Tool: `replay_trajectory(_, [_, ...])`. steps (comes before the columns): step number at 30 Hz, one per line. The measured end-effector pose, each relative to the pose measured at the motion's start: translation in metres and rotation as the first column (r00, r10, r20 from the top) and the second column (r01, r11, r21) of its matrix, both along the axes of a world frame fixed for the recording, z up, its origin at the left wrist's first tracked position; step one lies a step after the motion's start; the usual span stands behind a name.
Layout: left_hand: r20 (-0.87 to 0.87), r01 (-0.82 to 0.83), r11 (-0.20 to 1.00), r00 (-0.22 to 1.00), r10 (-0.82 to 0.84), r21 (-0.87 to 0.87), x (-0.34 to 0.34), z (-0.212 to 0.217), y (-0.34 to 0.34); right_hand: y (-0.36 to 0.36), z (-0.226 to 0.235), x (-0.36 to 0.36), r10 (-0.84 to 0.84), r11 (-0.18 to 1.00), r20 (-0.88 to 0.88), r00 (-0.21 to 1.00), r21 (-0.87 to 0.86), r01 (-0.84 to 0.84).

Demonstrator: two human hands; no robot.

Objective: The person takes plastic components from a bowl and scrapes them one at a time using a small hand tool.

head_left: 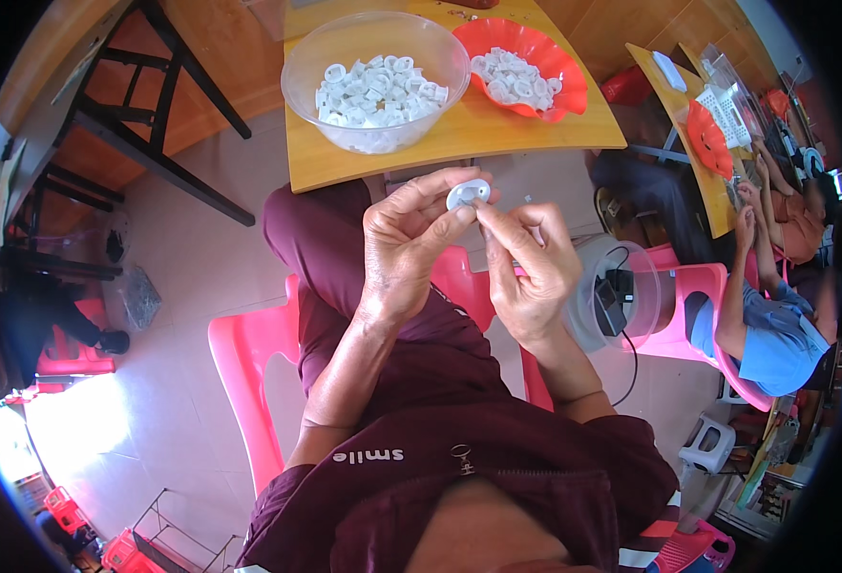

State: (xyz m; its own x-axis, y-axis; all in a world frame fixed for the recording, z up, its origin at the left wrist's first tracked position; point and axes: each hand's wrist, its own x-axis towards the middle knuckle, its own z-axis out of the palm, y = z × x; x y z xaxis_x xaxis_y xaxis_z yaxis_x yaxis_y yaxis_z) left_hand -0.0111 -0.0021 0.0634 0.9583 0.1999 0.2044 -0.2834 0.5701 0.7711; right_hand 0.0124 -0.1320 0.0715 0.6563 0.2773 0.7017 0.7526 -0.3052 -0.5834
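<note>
A small white round plastic part (468, 194) with a hole near its rim is pinched between the thumb and fingers of my left hand (410, 234). Against its lower right edge press the fingertips of my right hand (528, 260); whether they hold a second small piece is hidden. Both hands are raised over my lap, just short of the table edge. Beyond them a clear plastic bowl (297, 94) holds many similar white parts (383, 91). Beside it, a red wavy-rimmed bowl (574, 88) contains more small white pieces (518, 78).
The yellow wooden table (330, 170) ends just ahead of my hands. At my right, a clear tub (645, 286) with a black adapter (610, 310) and cable stands beside a pink chair (717, 286). Co-workers sit farther right at another table (674, 105). Dark table legs (168, 105) rise at left.
</note>
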Motion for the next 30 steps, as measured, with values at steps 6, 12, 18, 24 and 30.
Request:
replay_trajectory(6, [-0.026,-0.055,0.997,0.998,0.054,-0.048,0.0001,-0.0013,-0.0043,0.0032,-0.004,0.0035,-0.038,0.999,0.038,0.999,0.004,0.038])
replay_trajectory(12, [-0.052,-0.105,0.991,0.994,0.1,-0.082,0.0005,-0.0023,-0.0079,0.0043,-0.0044,0.0001,-0.026,1.0,0.003,1.0,0.01,0.026])
replay_trajectory(18, [-0.046,-0.127,0.987,0.991,0.123,-0.1,0.0009,-0.0051,-0.0095,0.006,-0.006,0.0006,-0.035,0.999,0.016,0.999,0.009,0.035])
replay_trajectory(24, [-0.103,-0.127,0.986,0.988,0.116,-0.108,0.0014,-0.004,-0.0098,0.0058,-0.0064,0.0038,-0.074,0.997,0.077,0.994,0.008,0.074])
replay_trajectory(30, [-0.132,-0.081,0.991,0.989,0.067,-0.105,0.0036,-0.0031,-0.0069,0.006,-0.0082,0.0055,-0.083,0.996,0.044,0.996,0.031,0.082])
